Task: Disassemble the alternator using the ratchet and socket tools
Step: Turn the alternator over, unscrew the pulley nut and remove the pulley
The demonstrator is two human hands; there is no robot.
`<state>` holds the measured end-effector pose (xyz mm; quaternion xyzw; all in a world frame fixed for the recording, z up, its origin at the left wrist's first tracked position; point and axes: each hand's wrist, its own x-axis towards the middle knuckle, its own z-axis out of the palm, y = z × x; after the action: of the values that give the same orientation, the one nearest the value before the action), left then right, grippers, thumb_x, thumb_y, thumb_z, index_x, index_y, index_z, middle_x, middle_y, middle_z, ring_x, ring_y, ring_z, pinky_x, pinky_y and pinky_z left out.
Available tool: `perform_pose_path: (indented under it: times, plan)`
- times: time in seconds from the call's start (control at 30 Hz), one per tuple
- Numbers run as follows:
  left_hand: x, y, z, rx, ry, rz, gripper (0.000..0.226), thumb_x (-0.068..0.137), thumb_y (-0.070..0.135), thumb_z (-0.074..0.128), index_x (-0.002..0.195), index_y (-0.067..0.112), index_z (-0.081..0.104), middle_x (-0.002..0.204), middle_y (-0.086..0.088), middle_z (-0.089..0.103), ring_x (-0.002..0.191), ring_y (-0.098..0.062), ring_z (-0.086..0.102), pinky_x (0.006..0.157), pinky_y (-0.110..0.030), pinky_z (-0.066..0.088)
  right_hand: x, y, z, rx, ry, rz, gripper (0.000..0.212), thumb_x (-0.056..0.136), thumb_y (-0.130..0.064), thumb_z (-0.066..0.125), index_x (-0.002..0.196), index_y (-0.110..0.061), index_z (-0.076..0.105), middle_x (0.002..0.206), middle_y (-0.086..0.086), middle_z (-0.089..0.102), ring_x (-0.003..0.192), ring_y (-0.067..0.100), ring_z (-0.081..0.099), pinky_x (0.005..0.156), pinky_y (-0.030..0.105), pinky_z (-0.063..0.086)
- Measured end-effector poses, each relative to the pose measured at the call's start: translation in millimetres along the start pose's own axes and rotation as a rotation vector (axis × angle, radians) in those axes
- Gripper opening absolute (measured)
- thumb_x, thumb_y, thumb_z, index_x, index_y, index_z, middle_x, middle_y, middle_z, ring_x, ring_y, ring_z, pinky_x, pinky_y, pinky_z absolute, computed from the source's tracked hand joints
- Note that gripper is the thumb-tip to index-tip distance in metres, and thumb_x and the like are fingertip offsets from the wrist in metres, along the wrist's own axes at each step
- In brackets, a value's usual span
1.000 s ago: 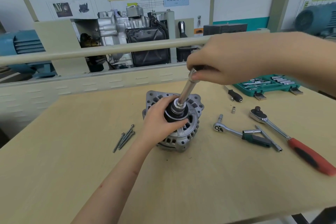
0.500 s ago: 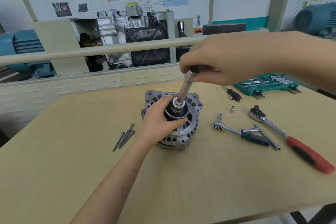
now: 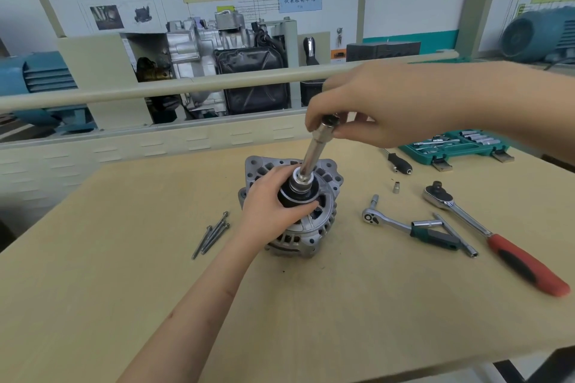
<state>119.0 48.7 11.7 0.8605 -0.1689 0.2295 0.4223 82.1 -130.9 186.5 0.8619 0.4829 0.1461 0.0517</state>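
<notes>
A silver alternator (image 3: 314, 227) stands on the wooden table (image 3: 311, 320) with its black pulley (image 3: 298, 196) facing up. My left hand (image 3: 267, 208) grips the pulley from the left side. A long chrome socket extension (image 3: 315, 149) stands tilted in the pulley's centre nut. My right hand (image 3: 373, 106) pinches the top end of that extension with fingertips and thumb. A green-handled ratchet (image 3: 410, 227) and a red-handled ratchet (image 3: 497, 236) lie on the table to the right.
Several long bolts (image 3: 211, 235) lie left of the alternator. A small socket (image 3: 396, 187), a black-handled driver (image 3: 399, 162) and a thin T-bar (image 3: 457, 236) lie to the right. A green socket case (image 3: 454, 146) sits at the far right edge. A rail (image 3: 155, 92) runs behind the table.
My right hand has shifted slightly left on top of the extension, and its fingers have turned around the tool's end. My left hand stays on the pulley.
</notes>
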Motion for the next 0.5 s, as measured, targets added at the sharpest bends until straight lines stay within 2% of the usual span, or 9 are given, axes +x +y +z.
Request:
perform_pose_path:
  times: [0.07,0.13,0.17,0.2,0.27,0.3,0.37,0.43,0.5]
  plan:
    - [0,1,1,0.0,0.009,-0.011,0.047,0.063,0.044,0.07,0.105,0.05,0.05,0.104,0.027,0.057,0.105,0.0,0.052,0.095,-0.041,0.043,-1,-1,1,0.035,-0.007,0.052,0.029,0.087,-0.031,0.046,0.113,-0.02,0.054,0.09,-0.009,0.053,0.071,0.006,0.046,0.067,0.011,0.036]
    - [0,3,2,-0.004,0.013,-0.013,0.046,0.063,0.044,0.069,0.105,0.048,0.051,0.103,0.026,0.058,0.104,0.0,0.052,0.094,-0.041,0.043,1,-3,4,-0.026,-0.013,0.188,0.049,0.077,-0.058,0.036,0.106,-0.022,0.05,0.083,-0.008,0.056,0.065,0.007,0.047,0.057,0.021,0.037]
    - [0,3,2,-0.005,0.012,-0.01,0.046,0.063,0.043,0.069,0.106,0.046,0.052,0.103,0.025,0.058,0.104,-0.001,0.053,0.094,-0.042,0.043,3,-5,5,-0.099,-0.003,0.241,0.054,0.072,-0.065,0.029,0.098,-0.022,0.049,0.075,-0.007,0.053,0.061,0.007,0.046,0.053,0.026,0.036]
    - [1,4,2,-0.007,0.009,-0.007,0.047,0.063,0.043,0.069,0.108,0.043,0.054,0.103,0.024,0.058,0.104,-0.001,0.053,0.094,-0.042,0.044,4,-4,8,-0.169,0.033,0.249,0.052,0.073,-0.066,0.026,0.09,-0.021,0.047,0.068,-0.007,0.049,0.058,0.007,0.043,0.05,0.027,0.033]
    - [2,4,2,-0.006,0.004,-0.006,0.05,0.063,0.042,0.069,0.111,0.037,0.057,0.105,0.021,0.058,0.104,-0.004,0.053,0.094,-0.043,0.044,5,-1,12,-0.193,0.102,0.169,0.036,0.085,-0.052,0.033,0.083,-0.018,0.045,0.06,-0.008,0.041,0.053,0.004,0.038,0.048,0.023,0.03]
    - [1,3,2,-0.006,0.002,-0.007,0.052,0.063,0.042,0.07,0.112,0.035,0.057,0.105,0.02,0.059,0.105,-0.004,0.054,0.094,-0.043,0.044,5,2,13,-0.139,0.102,0.109,0.025,0.088,-0.042,0.039,0.083,-0.019,0.045,0.061,-0.01,0.041,0.053,0.003,0.038,0.049,0.018,0.03]
    - [1,3,2,-0.004,0.007,-0.004,0.052,0.063,0.041,0.071,0.113,0.034,0.058,0.106,0.02,0.059,0.105,-0.005,0.054,0.094,-0.043,0.044,3,7,11,0.004,0.042,0.009,0.005,0.087,-0.028,0.048,0.086,-0.024,0.044,0.071,-0.011,0.046,0.063,0.0,0.044,0.06,0.016,0.036]
    - [1,2,2,0.004,0.007,-0.004,0.051,0.065,0.037,0.074,0.113,0.033,0.058,0.105,0.02,0.058,0.105,-0.005,0.054,0.094,-0.044,0.044,2,7,7,0.102,0.017,-0.053,0.008,0.084,-0.022,0.051,0.089,-0.027,0.047,0.084,-0.01,0.049,0.076,-0.003,0.047,0.071,0.016,0.039]
    - [1,3,2,0.012,0.007,-0.005,0.051,0.066,0.036,0.075,0.113,0.032,0.058,0.104,0.021,0.058,0.105,-0.006,0.054,0.095,-0.045,0.042,2,4,6,0.13,0.02,-0.022,0.014,0.083,-0.032,0.048,0.096,-0.028,0.049,0.086,-0.013,0.048,0.078,-0.005,0.047,0.069,0.013,0.041]
